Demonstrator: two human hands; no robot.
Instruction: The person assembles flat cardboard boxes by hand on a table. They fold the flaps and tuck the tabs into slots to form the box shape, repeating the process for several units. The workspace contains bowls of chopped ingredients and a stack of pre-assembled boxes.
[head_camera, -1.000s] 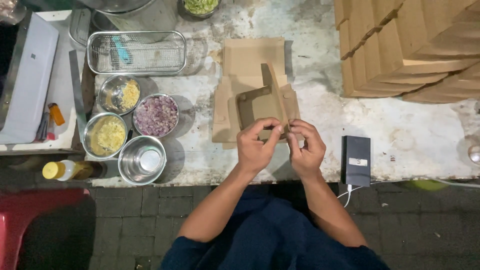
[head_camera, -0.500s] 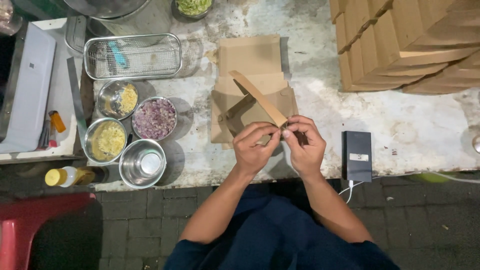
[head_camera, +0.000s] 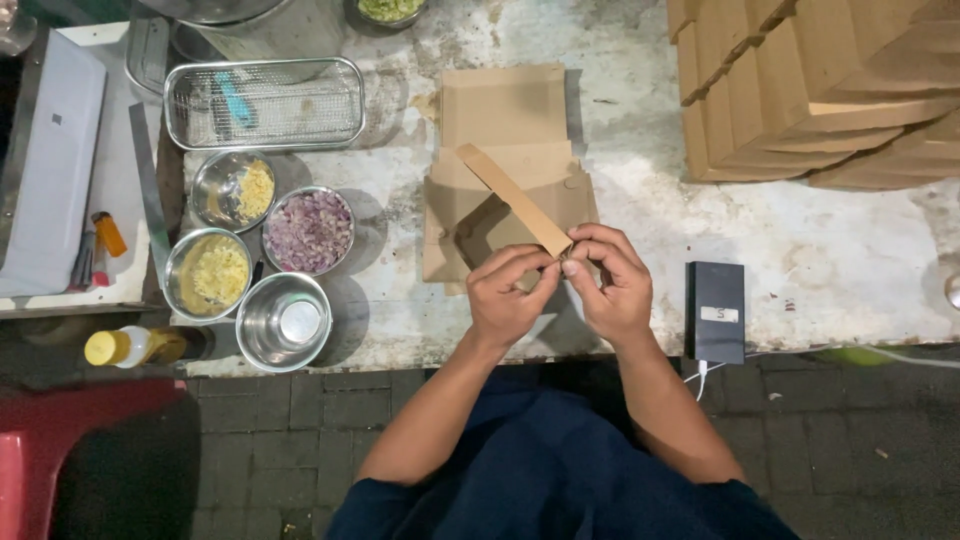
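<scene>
Pinching the near end of a raised cardboard flap (head_camera: 515, 200), the left hand (head_camera: 508, 300) and the right hand (head_camera: 607, 285) meet at the front edge of a stained white worktop (head_camera: 860, 250), fingers (head_camera: 530, 268) of both drawn narrow and closed on the flap's corner so that the fingertips nearly touch each other. The flap belongs to a flat brown cardboard box blank (head_camera: 505, 150) lying just beyond the hands, and it slants up and away toward the left from the grip. Just right of the right hand lies a dark rectangular device (head_camera: 716, 310) with a white cable running from its near end over the worktop's edge. At the far right corner stands a stack of folded cardboard boxes (head_camera: 820, 90). Left of the blank sit four round steel bowls: one with chopped purple onion (head_camera: 308, 232), two with yellowish shredded filling (head_camera: 208, 272) (head_camera: 232, 190), and an empty one (head_camera: 285, 322) nearest the edge. Beyond them rests a rectangular wire basket (head_camera: 265, 103) with a blue tool inside. A yellow-capped bottle (head_camera: 135, 346) lies on its side at the lower left, beside a lower white side surface
</scene>
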